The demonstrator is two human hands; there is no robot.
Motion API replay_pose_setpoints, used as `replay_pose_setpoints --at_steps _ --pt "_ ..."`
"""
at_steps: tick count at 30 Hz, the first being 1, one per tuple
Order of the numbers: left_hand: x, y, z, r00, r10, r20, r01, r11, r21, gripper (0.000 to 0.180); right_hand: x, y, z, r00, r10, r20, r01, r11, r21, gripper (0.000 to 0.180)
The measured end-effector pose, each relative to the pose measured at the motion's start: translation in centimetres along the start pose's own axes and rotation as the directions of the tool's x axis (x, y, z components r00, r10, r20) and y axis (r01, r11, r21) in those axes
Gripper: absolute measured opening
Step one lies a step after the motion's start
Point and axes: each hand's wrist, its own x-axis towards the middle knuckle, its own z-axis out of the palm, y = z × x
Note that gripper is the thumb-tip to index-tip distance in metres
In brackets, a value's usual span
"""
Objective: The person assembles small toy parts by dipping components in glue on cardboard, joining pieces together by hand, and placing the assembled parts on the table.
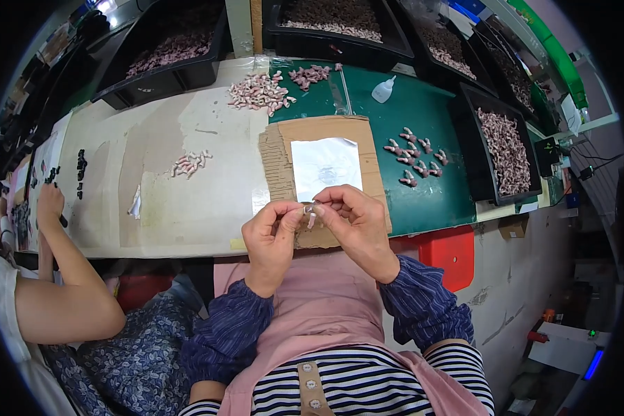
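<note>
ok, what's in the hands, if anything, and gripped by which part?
A small pale pink piece, pinched at its upper end in the picture by left hand and right hand; its lower part sticks out free. Exact contact unclear.

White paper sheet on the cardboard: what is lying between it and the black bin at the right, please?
The head view shows a strip of the cardboard, then a loose group of small pink-and-white pieces on the green surface.

The person wears a pink apron point(333, 298) over a dark-and-white striped top point(353, 388) — tan placket point(310, 376), pale buttons point(310, 385) — and dark-blue oversleeves point(423, 298) with pale stripes.
</note>
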Motion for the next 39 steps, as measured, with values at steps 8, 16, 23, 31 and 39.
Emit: replay_pose_setpoints --at_steps 8,16,23,31,39 --pt "-0.5 0.4 0.2 0.981 0.187 -0.057 -0.181 0.979 0.094 0.008 -1.2 -0.4 0.7 0.993 0.121 -0.005 -0.114 0.95 0.289 0.015" --pt "-1.1 -0.5 0.2 0.923 0.383 -0.03 -0.358 0.886 0.293 0.004 -2.8 0.6 2.4 0.989 0.126 -0.08 -0.094 0.942 0.321 0.011" --pt "-1.5 -1.1 -0.4 0.948 0.313 0.054 -0.312 0.889 0.334 0.002 -2.9 2.0 1.2 0.97 0.218 0.109 -0.241 0.797 0.554 0.01" --pt "-0.8 -0.8 1.4 0.92 0.357 0.162 -0.388 0.885 0.256 0.018 -2.5 2.9 -3.6 0.949 0.264 0.172 -0.314 0.83 0.461 0.013" --pt "-0.2 -0.9 -0.9 0.994 0.103 0.027 -0.107 0.971 0.215 0.02 1.2 11.8 -17.4 0.724 -0.077 -0.685 -0.124 0.963 -0.239 0.011"
